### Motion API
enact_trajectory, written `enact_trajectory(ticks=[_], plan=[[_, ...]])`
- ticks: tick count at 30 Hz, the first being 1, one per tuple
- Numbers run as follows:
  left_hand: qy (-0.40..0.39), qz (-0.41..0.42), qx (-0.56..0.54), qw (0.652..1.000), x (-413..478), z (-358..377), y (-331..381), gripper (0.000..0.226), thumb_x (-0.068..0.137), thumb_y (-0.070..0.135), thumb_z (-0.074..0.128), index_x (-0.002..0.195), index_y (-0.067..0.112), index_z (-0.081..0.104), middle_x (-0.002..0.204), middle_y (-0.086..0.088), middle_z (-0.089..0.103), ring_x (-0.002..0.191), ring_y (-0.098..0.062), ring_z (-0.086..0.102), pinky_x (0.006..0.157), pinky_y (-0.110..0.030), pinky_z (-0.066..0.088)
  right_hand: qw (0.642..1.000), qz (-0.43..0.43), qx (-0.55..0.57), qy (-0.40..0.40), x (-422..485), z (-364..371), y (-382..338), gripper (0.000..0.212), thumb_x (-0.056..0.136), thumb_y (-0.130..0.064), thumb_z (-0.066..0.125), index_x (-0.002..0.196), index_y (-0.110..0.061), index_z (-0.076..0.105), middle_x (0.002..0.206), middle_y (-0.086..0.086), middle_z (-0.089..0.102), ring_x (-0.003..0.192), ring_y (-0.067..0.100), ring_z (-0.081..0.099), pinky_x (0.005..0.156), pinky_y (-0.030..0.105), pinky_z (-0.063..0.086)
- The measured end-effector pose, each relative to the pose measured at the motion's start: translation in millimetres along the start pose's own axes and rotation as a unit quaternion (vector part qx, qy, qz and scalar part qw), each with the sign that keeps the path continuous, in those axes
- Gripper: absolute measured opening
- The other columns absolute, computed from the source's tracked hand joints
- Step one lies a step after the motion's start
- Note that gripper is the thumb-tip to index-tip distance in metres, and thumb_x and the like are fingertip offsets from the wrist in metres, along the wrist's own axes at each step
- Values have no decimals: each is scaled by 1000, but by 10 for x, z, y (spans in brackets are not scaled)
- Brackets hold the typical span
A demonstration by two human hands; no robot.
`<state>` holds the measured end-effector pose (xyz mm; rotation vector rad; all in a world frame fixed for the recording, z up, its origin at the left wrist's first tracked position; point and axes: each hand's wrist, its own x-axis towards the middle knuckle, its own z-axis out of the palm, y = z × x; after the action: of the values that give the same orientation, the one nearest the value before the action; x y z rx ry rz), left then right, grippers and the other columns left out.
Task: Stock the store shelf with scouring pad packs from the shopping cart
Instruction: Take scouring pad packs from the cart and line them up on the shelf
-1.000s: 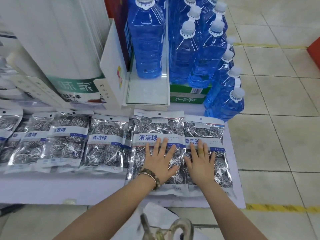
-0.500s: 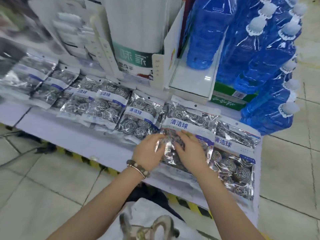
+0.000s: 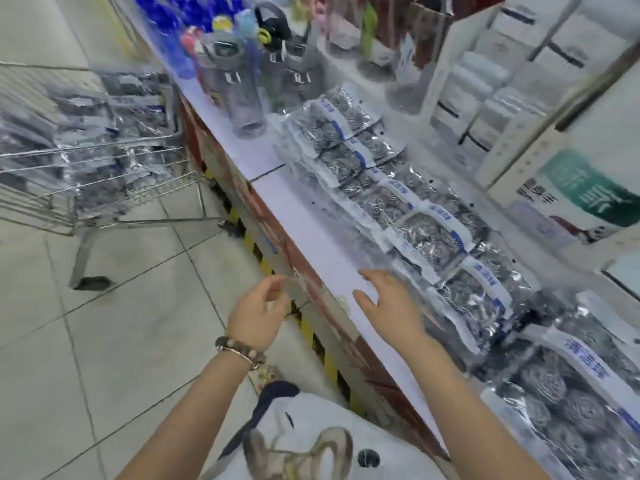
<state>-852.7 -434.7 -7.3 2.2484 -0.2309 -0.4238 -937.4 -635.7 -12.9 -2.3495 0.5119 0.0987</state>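
Both grips are empty and loosely spread, left hand (image 3: pixel 258 317) and right hand (image 3: pixel 391 306) beside shiny silver plastic scouring pad packs (image 3: pixel 433 230) rowed on the white shelf (image 3: pixel 311 220), with more in the wire shopping cart (image 3: pixel 34 157); they are probably light and slippery, best pinched at flat edges.

The shelf (image 3: pixel 308 230) runs from near right to far left. A row of scouring pad packs (image 3: pixel 415 223) lies along it, with boxes (image 3: pixel 485 88) behind the row and bottles (image 3: pixel 242 81) at its far end. The shopping cart (image 3: pixel 104 157) stands on the floor at far left, apparently holding further packs (image 3: pixel 79 109).
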Motion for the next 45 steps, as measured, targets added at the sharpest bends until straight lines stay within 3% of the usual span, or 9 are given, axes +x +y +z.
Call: enact_trajectory(ticks=[5,11,16,19,25,35,39,45], plan=[[59,-47,24,997,341,-921,-697,32,89,22,54,121,21,54,114,3,61,102,-13,58,84,-27,44,999,-41,16,-29,614,603,-897,42,95,-30,53,135,-19,49,134,0,53,119,15,50,87,14,29],[112,-126,36,985,571,-1693,-1332,33,88,23,54,121,21,54,120,2,59,105,-15,57,84,-27,43,993,-92,-21,-76,1196,1172,-1683,45,93,-29,56,137,-18,49,139,-1,50,124,15,47,92,14,28],[138,-177,7,975,805,-2057,-1654,33,88,25,55,120,21,54,122,1,58,107,-15,56,82,-25,41,988,-108,-34,-106,1669,1419,-2024,44,92,-33,56,134,-19,51,133,-1,55,114,17,53,90,24,41],[151,-195,-4,969,1071,-2226,-1779,35,87,24,56,122,21,54,123,3,57,108,-14,56,82,-23,40,988,-101,-22,-116,2007,1521,-2178,45,92,-32,57,134,-18,51,134,-1,54,119,14,51,96,26,41],[154,-215,-8,964,1927,-2593,-1949,37,87,26,57,124,23,52,124,3,57,109,-14,56,89,-31,46,988,-74,5,-137,2973,1769,-2492,49,92,-30,58,138,-16,47,139,1,51,124,17,48,102,30,39],[188,-230,18,955,3548,-3513,-1958,35,86,26,57,121,24,53,121,5,57,105,-11,56,87,-29,46,969,-160,2,-186,4833,2136,-3649,45,93,-29,56,136,-21,48,138,-2,50,123,13,47,98,23,36],[196,-240,27,950,3985,-3809,-2009,34,87,26,56,121,25,53,121,6,56,106,-10,55,83,-26,45,968,-156,7,-196,5340,2286,-4050,45,93,-33,55,136,-24,47,139,-4,49,125,13,47,102,30,39],[195,-238,18,951,4669,-4289,-2254,38,86,25,57,124,21,53,121,5,57,107,-11,55,91,-28,45,967,-150,-20,-205,5951,2610,-4402,45,94,-33,54,136,-21,47,137,-4,51,123,14,48,99,29,38]])
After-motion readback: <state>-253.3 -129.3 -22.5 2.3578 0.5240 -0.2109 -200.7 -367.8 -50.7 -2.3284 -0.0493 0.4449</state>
